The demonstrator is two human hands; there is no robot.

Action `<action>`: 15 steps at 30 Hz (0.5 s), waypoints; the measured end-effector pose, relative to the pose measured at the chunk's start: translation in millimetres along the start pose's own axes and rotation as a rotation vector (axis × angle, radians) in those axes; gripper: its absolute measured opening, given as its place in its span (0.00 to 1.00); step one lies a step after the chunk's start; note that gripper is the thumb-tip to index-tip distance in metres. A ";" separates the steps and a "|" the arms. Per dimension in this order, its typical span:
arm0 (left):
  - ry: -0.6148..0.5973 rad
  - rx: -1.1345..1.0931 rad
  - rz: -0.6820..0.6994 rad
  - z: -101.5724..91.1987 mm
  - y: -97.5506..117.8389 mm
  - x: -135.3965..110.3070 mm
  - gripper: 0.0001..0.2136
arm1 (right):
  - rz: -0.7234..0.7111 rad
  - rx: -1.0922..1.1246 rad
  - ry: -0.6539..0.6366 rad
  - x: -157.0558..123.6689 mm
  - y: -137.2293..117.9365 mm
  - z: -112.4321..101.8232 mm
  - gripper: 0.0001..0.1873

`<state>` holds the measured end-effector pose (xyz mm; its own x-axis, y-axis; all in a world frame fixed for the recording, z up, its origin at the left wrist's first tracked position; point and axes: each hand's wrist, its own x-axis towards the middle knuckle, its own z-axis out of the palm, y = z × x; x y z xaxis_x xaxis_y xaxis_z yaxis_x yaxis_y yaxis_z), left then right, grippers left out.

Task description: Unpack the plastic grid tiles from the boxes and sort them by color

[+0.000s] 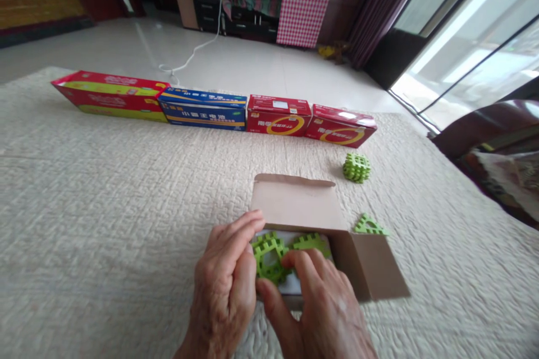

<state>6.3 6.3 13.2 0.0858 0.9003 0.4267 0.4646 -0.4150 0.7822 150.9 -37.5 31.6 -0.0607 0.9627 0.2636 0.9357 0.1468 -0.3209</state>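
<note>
An open cardboard box [301,199] lies in front of me, its flaps folded back. Inside, a green toothed plastic building piece [269,252] with a large hole rests on the left, and a second green piece [310,242] shows farther right over a whitish bottom. My left hand [229,275] lies along the box's left side, fingers straight and close together, holding nothing. The thumb and forefinger of my right hand [315,297] close about the near and right edges of the left piece; the other fingers hang over the box.
A green block cube [356,168] and a green triangular piece [370,224] lie right of the box on the pale textured cover [126,196]. Across the back stand a long red-and-green box [113,98], a blue box [204,109] and two red boxes [278,115].
</note>
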 end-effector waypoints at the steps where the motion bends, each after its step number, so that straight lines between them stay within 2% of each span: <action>1: 0.002 0.001 0.004 -0.1 0.0 0.3 0.17 | 0.022 0.003 -0.008 -0.3 -1.0 -0.9 0.11; 5: 0.012 0.009 0.021 -0.4 1.0 0.6 0.17 | 0.107 0.059 -0.073 1.0 -4.3 -4.6 0.09; 9: 0.014 0.015 0.025 -0.1 2.3 0.8 0.17 | 0.115 0.094 -0.145 3.4 -4.4 -7.0 0.12; 15: 0.012 0.012 0.024 0.2 1.6 1.5 0.17 | 0.117 0.091 -0.157 2.4 -4.0 -8.7 0.16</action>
<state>7.4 7.1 15.0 0.0867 0.8885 0.4506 0.4734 -0.4347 0.7661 150.1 -37.8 41.4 -0.0137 0.9969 0.0770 0.9046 0.0451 -0.4238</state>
